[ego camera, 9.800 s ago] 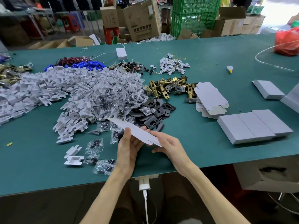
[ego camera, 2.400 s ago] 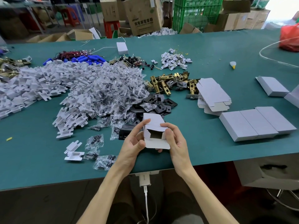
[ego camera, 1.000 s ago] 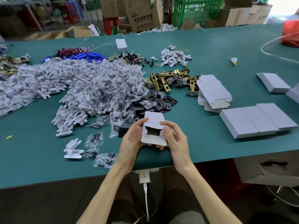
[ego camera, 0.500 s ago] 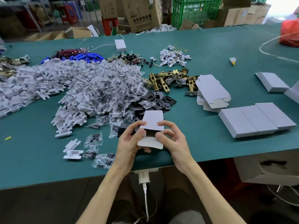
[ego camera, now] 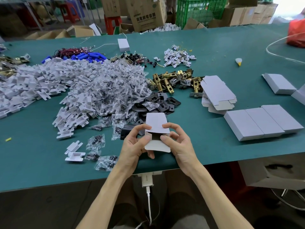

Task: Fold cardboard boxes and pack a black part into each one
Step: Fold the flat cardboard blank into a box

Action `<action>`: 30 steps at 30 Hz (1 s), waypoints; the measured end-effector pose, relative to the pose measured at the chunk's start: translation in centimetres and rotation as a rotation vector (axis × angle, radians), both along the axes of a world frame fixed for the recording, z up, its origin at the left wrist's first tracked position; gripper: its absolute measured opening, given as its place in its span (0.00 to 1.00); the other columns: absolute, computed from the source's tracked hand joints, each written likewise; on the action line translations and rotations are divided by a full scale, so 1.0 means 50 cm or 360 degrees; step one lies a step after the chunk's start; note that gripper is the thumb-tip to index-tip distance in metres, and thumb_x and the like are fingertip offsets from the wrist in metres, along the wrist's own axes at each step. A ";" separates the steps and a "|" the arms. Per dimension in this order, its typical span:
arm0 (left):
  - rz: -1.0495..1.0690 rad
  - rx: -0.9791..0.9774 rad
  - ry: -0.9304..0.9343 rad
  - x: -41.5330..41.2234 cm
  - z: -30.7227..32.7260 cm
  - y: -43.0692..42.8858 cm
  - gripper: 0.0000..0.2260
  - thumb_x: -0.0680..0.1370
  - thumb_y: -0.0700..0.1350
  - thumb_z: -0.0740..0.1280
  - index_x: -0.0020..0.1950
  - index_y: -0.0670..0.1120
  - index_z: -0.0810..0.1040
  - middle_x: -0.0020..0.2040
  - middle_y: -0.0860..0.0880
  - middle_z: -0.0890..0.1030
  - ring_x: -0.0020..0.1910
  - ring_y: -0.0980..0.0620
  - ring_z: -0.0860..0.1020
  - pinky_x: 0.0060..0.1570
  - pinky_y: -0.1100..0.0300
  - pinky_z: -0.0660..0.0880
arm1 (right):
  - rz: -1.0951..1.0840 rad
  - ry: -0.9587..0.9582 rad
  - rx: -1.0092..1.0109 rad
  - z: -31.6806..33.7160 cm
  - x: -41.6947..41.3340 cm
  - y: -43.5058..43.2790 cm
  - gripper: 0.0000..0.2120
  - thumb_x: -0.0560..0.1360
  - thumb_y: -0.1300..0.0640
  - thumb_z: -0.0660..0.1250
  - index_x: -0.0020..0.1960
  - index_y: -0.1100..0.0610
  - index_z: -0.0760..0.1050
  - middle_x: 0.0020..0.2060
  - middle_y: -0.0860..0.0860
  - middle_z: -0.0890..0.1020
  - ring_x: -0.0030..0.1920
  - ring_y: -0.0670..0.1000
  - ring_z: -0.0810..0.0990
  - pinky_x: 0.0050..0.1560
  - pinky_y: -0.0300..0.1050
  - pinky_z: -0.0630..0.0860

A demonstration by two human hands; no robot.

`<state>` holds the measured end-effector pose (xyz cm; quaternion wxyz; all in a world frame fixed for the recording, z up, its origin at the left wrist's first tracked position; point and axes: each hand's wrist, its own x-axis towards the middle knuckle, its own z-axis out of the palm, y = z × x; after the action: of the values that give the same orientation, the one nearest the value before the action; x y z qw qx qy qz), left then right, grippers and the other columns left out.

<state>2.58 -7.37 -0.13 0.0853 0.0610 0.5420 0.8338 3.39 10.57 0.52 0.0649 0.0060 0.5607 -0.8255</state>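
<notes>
A small white cardboard box point(ego camera: 156, 144), half folded with its end open and its top flap raised, is held above the near table edge. My left hand point(ego camera: 134, 147) grips its left side, thumb on the end flap. My right hand point(ego camera: 179, 142) grips its right side, thumb pressing the other end flap inward. Black plate parts point(ego camera: 162, 103) lie in a heap just beyond the box. A stack of flat box blanks point(ego camera: 216, 93) sits to the right, and three closed white boxes point(ego camera: 262, 122) stand side by side further right.
On the green table point(ego camera: 206, 134) a large pile of white plastic pieces point(ego camera: 49, 83) and bagged screws point(ego camera: 113, 90) fills the left. Brass latches point(ego camera: 175, 80) lie behind the black parts. Another closed box point(ego camera: 279, 83) rests at the far right. Cartons and a green crate point(ego camera: 200, 10) stand behind.
The flat blank has been opened into a box shape. Over the last second both thumbs have pushed the end flaps inward and the box has stayed in place between my hands.
</notes>
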 end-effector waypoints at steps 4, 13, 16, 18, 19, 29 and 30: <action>0.0011 0.0031 -0.0011 0.002 0.004 0.004 0.14 0.76 0.47 0.73 0.61 0.50 0.79 0.48 0.43 0.82 0.39 0.45 0.81 0.34 0.56 0.81 | -0.0014 0.0040 0.0057 -0.001 -0.001 -0.003 0.21 0.68 0.55 0.79 0.59 0.48 0.79 0.44 0.52 0.82 0.45 0.54 0.84 0.47 0.46 0.80; 0.0100 -0.0011 -0.0011 0.004 0.006 0.011 0.11 0.77 0.44 0.71 0.59 0.51 0.81 0.51 0.42 0.81 0.41 0.45 0.82 0.33 0.56 0.81 | -0.0007 0.0063 0.0063 -0.008 -0.004 -0.004 0.21 0.68 0.55 0.79 0.59 0.48 0.79 0.44 0.51 0.82 0.45 0.54 0.84 0.49 0.45 0.80; 0.0131 -0.0026 -0.0002 0.004 0.004 0.014 0.11 0.76 0.45 0.71 0.58 0.50 0.81 0.51 0.42 0.80 0.41 0.46 0.82 0.32 0.56 0.81 | -0.0009 0.0073 0.0097 -0.009 -0.004 -0.004 0.20 0.69 0.56 0.79 0.59 0.47 0.79 0.44 0.52 0.81 0.46 0.55 0.84 0.51 0.48 0.81; 0.0140 -0.0048 0.0013 0.004 0.002 0.012 0.09 0.78 0.43 0.69 0.58 0.49 0.81 0.49 0.43 0.80 0.38 0.47 0.81 0.29 0.58 0.78 | -0.0010 0.0071 0.0099 -0.008 -0.003 -0.004 0.20 0.69 0.55 0.79 0.59 0.47 0.79 0.46 0.54 0.81 0.47 0.56 0.84 0.53 0.50 0.81; 0.0125 -0.0056 0.0019 0.003 0.000 0.009 0.09 0.78 0.42 0.68 0.58 0.49 0.81 0.46 0.44 0.80 0.36 0.49 0.79 0.27 0.60 0.76 | -0.0008 0.0073 0.0093 -0.008 -0.003 -0.003 0.20 0.68 0.54 0.79 0.59 0.47 0.79 0.46 0.54 0.81 0.47 0.56 0.84 0.52 0.49 0.81; -0.0057 -0.0039 0.0103 0.003 -0.001 0.000 0.08 0.80 0.42 0.69 0.59 0.48 0.78 0.38 0.46 0.77 0.22 0.53 0.71 0.20 0.63 0.71 | 0.0051 0.0072 0.0062 -0.005 0.000 0.008 0.17 0.72 0.54 0.76 0.59 0.48 0.78 0.46 0.51 0.83 0.27 0.47 0.73 0.26 0.37 0.71; -0.0051 -0.0047 0.0100 0.003 -0.001 0.001 0.08 0.80 0.42 0.69 0.59 0.48 0.78 0.38 0.45 0.77 0.23 0.52 0.71 0.20 0.63 0.71 | 0.0050 0.0071 0.0053 -0.005 0.000 0.008 0.16 0.73 0.55 0.76 0.59 0.49 0.78 0.46 0.51 0.83 0.29 0.49 0.75 0.26 0.38 0.73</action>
<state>2.74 -7.34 -0.19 0.0824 0.0945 0.5556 0.8220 3.42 10.96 0.27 0.0653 -0.0202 0.5756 -0.8149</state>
